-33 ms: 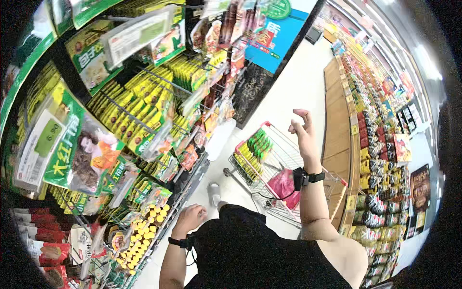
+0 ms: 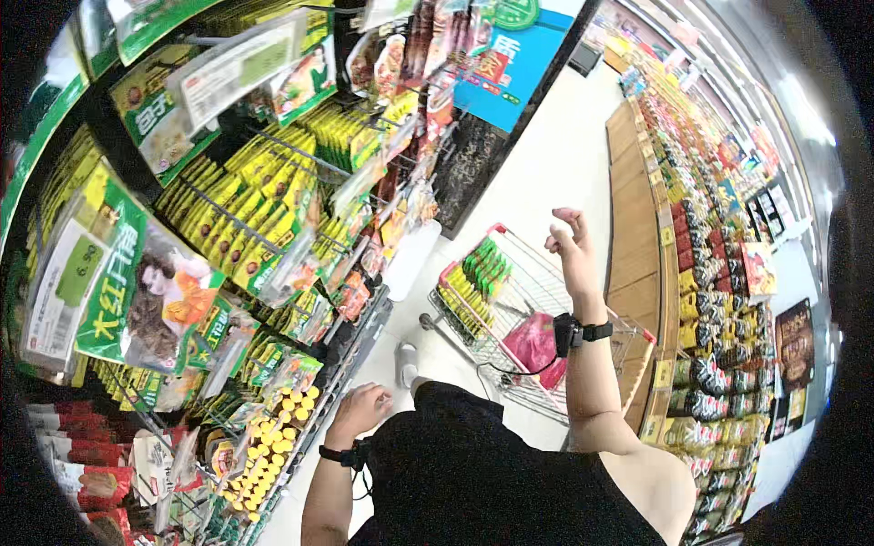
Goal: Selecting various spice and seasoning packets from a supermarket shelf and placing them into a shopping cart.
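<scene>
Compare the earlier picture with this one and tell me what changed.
Nothing visibly changed. The right hand is raised, empty, above the shopping cart; the left hand is down by the lower shelf, holding nothing that can be seen.

Yellow-green flat pouches (image 2: 238, 223) hung in rows on left rack. Large green-bordered clear bag (image 2: 146, 282) hung nearer camera. Blue rectangular sign (image 2: 510, 77) mounted above aisle end. Green-yellow packets (image 2: 478, 273) stacked in cart. Pink bag (image 2: 533, 344) laid beside them.
</scene>
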`<act>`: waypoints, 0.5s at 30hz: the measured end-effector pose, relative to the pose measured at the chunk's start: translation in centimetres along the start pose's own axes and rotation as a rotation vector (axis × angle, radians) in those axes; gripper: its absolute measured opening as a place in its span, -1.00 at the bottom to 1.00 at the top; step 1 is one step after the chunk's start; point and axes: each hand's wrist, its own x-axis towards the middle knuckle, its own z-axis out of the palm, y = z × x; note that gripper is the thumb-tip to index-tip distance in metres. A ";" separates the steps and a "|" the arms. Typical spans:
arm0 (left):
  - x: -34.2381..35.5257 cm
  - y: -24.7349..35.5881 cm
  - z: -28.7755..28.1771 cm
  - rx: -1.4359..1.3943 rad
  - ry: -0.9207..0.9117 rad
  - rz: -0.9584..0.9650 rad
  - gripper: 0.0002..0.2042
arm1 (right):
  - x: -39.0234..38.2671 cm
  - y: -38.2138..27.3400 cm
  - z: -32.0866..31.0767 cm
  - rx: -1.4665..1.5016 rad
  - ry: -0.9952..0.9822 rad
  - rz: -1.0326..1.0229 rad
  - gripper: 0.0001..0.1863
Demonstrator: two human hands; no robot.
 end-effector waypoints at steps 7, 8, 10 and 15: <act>4.0 2.0 1.9 0.059 -0.133 0.166 -0.79 | -2.4 11.2 -8.0 0.246 0.215 0.459 -0.69; 4.5 2.4 1.9 0.066 -0.132 0.165 -0.79 | -2.6 13.8 -9.0 0.241 0.224 0.530 -0.68; 5.2 3.1 1.9 0.088 -0.145 0.144 -0.78 | -2.7 20.0 -10.7 0.435 0.237 0.819 -0.68; 7.5 4.7 2.1 0.142 -0.154 0.024 -0.76 | -5.3 33.6 -12.4 0.897 0.516 1.030 -0.74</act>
